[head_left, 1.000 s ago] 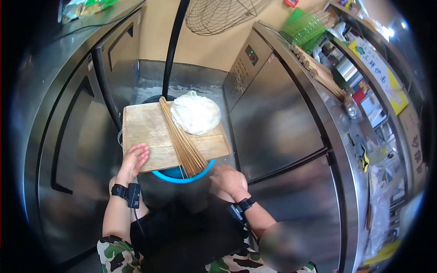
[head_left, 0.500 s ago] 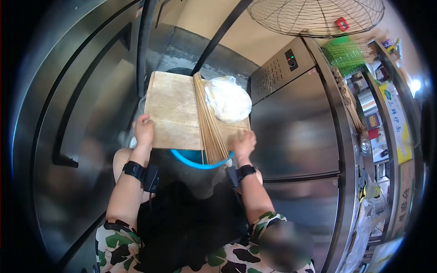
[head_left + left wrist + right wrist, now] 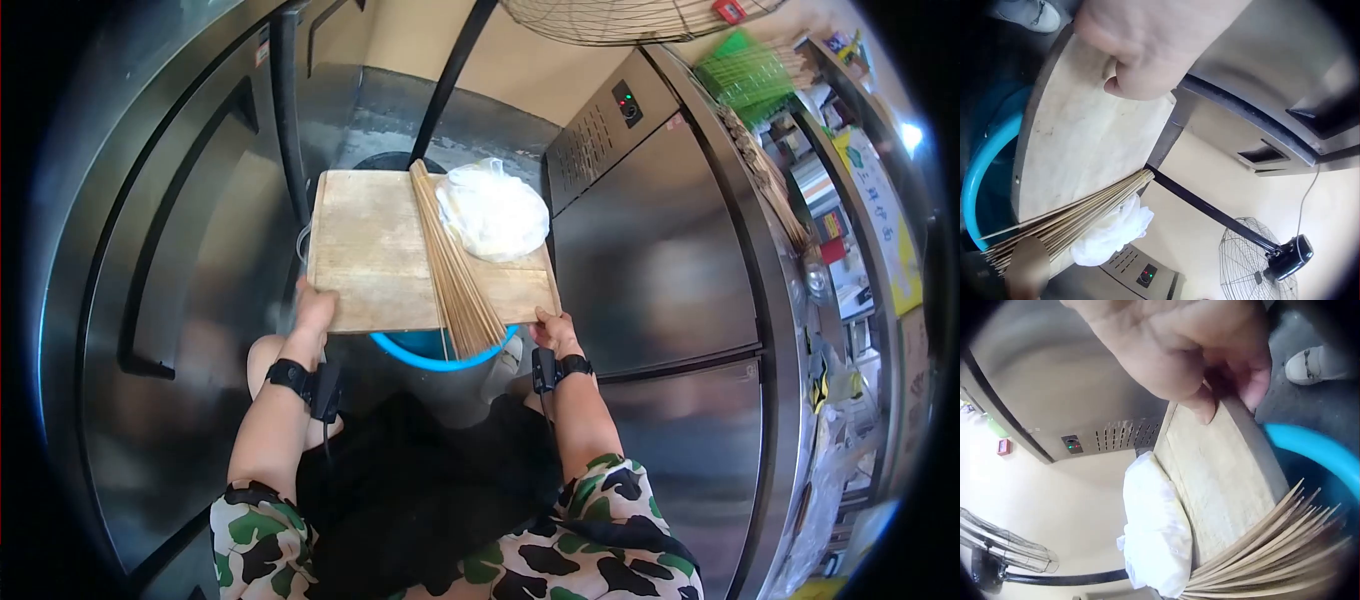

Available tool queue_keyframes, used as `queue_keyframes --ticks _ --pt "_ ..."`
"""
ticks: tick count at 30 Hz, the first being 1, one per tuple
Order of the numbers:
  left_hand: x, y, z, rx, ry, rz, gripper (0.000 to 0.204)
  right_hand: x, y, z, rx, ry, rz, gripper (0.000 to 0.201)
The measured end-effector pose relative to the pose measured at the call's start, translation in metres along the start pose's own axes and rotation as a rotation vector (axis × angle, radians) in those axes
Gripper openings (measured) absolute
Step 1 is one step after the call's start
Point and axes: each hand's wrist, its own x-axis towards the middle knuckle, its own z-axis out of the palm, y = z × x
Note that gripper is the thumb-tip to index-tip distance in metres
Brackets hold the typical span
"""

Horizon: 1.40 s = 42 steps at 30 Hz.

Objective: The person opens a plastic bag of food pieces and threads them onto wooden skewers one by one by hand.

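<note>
A wooden cutting board (image 3: 365, 255) lies level over a blue basin (image 3: 436, 365) in the head view. My left hand (image 3: 316, 308) grips the board's near left corner, thumb on top and the other fingers hidden. At the near right corner my right hand (image 3: 558, 332) pinches the edge; the right wrist view shows its thumb (image 3: 1204, 406) on the top face. A bundle of thin wooden skewers (image 3: 448, 265) lies lengthwise across the board, its near ends fanned out past the edge above the basin. Right beside it sits a white plastic bag (image 3: 497, 215) with its contents hidden.
Steel cabinets (image 3: 655, 250) stand close on the right, with a steel door (image 3: 200, 240) on the left. A black pole (image 3: 450, 90) rises behind the board to a wire-caged fan (image 3: 1257, 262). My shoe (image 3: 1305, 365) is on the floor near the basin.
My right hand, apart from the board a second ago, has come to its near right corner and now grips it. The left hand has closed on the left corner. The camera view has shifted.
</note>
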Motion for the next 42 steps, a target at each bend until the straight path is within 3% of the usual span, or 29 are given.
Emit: queue_keyframes --ticks 1,4,8,11,14,16,18,20,23,26,27,30,31,34,37,40,42 --pt "0.002 -0.002 -0.001 0.116 0.042 0.036 0.062 -0.007 0.002 -0.001 0.017 0.044 -0.016 0.024" --pt "-0.019 0.004 -0.01 0.077 -0.042 0.011 0.061 -0.022 0.007 -0.019 -0.036 -0.047 0.052 0.042" --pt "-0.039 0.007 -0.014 0.089 -0.109 -0.064 0.055 -0.056 0.007 -0.041 -0.217 -0.166 0.178 0.021" --pt "-0.036 -0.002 -0.013 0.167 -0.087 -0.085 0.053 -0.058 0.021 -0.049 -0.315 -0.144 0.206 0.021" --pt "-0.023 -0.015 -0.005 0.28 -0.002 -0.083 0.055 -0.055 0.038 -0.046 -0.077 -0.09 0.226 0.029" --pt "-0.014 -0.02 0.0 0.37 0.052 -0.061 0.058 -0.085 0.054 -0.021 0.078 -0.003 0.312 0.037" --pt "-0.017 -0.013 0.002 0.398 0.062 -0.06 0.061 -0.104 0.09 0.0 0.344 -0.052 0.589 0.046" --pt "-0.021 -0.005 0.002 0.429 0.072 -0.056 0.063 -0.125 0.112 0.016 0.591 -0.428 0.543 0.049" --pt "-0.026 0.002 -0.001 0.486 0.047 -0.045 0.063 -0.13 0.105 0.021 0.639 -0.475 0.516 0.044" --pt "-0.018 -0.007 -0.003 0.448 0.003 -0.065 0.06 -0.095 0.116 0.009 0.576 -0.14 0.308 0.034" --pt "-0.02 -0.004 -0.005 0.434 -0.003 -0.084 0.06 -0.096 0.105 0.008 0.66 -0.031 0.32 0.027" --pt "-0.022 0.003 -0.004 0.418 -0.024 -0.146 0.057 -0.081 0.082 0.009 0.676 -0.034 0.409 0.033" --pt "-0.022 0.003 -0.005 0.417 -0.021 -0.135 0.056 -0.079 0.078 0.008 0.642 -0.159 0.37 0.039" --pt "-0.028 0.006 -0.003 0.37 -0.016 -0.074 0.052 -0.072 0.063 0.017 0.647 -0.031 0.454 0.048" --pt "-0.016 -0.019 -0.005 0.397 0.0 0.021 0.05 -0.078 0.06 0.028 0.913 -0.135 0.374 0.055" --pt "-0.01 -0.034 -0.009 0.405 -0.013 0.089 0.049 -0.069 0.071 0.026 0.843 -0.145 0.404 0.054" --pt "-0.01 -0.033 -0.011 0.317 -0.053 0.097 0.049 -0.068 0.075 0.022 0.835 -0.185 0.332 0.05"
